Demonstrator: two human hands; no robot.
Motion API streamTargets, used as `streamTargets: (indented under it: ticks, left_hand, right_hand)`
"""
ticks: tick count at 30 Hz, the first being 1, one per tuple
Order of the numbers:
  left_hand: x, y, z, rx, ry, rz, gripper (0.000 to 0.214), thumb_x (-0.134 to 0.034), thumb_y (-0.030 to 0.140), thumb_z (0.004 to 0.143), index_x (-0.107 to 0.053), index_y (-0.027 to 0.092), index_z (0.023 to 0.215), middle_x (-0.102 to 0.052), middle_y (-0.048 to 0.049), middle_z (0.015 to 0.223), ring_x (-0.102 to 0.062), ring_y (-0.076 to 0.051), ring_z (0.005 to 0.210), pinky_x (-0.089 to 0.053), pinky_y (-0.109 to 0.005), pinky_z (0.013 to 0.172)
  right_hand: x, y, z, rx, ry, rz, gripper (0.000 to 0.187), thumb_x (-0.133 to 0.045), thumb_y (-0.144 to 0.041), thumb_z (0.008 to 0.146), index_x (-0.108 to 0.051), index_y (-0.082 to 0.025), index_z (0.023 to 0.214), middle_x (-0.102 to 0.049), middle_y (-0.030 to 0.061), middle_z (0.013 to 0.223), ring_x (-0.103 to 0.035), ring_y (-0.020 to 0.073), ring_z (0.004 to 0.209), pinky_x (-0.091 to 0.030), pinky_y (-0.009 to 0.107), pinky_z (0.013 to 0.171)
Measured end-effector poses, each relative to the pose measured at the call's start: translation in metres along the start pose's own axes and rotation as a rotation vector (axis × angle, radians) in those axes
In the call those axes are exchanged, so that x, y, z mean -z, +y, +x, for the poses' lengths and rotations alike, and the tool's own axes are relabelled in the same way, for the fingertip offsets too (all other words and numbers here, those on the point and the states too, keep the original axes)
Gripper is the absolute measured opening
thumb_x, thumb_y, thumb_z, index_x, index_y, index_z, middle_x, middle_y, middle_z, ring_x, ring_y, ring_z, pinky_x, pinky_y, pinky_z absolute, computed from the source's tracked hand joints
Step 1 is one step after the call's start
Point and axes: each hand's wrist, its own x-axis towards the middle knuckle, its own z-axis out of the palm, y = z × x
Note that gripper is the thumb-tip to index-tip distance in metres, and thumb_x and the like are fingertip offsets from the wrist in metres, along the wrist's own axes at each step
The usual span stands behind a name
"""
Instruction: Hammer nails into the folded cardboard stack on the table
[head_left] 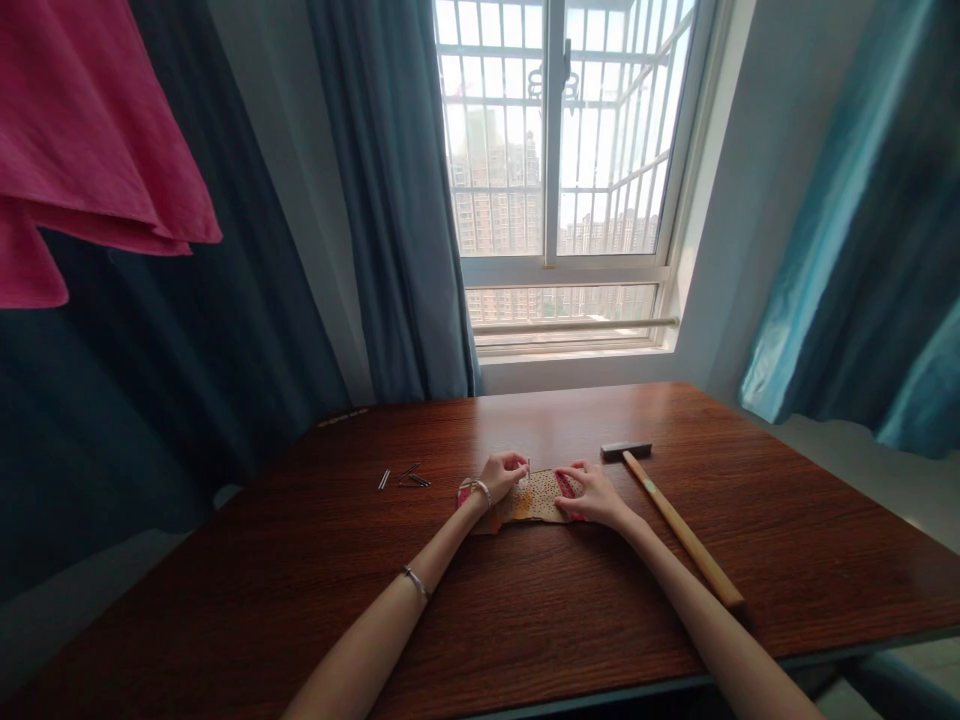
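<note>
A flat tan piece with dark dots (541,490) and pink-red patterned ends lies on the table, its edges uneven. Over its left part, my left hand (504,470) pinches a thin nail-like metal pin (529,468), which stands roughly upright. Whether the pin's tip touches the piece cannot be made out. My right hand (594,492) rests at the piece's right end, thumb and fingers apart, touching its pink-red part. Just right of that hand lies a hammer (679,525) with a dark head and a long wooden handle. My left arm wears a bracelet at the wrist and another higher up.
Several thin metal pins (412,478) lie left of my left hand, two of them shinier (384,480). The brown wooden table (300,590) reaches toward a barred window (555,180). Blue curtains (390,250) hang at both sides, and pink cloth (97,140) hangs upper left.
</note>
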Motion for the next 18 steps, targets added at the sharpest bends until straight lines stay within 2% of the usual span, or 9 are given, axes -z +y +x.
streamTargets:
  ticks: [18]
  left_hand:
    - [0.0015, -0.0004, -0.0027, -0.025, -0.029, 0.087, 0.023, -0.056, 0.033, 0.069, -0.064, 0.012, 0.074, -0.054, 0.0020, 0.054, -0.045, -0.007, 0.049, -0.032, -0.018, 0.046]
  right_hand:
    - [0.0000, 0.0013, -0.0010, 0.032, 0.019, 0.026, 0.061, -0.064, -0.054, 0.057, -0.058, -0.028, 0.112, -0.048, 0.0064, 0.110, -0.045, 0.0231, 0.102, -0.035, 0.035, 0.089]
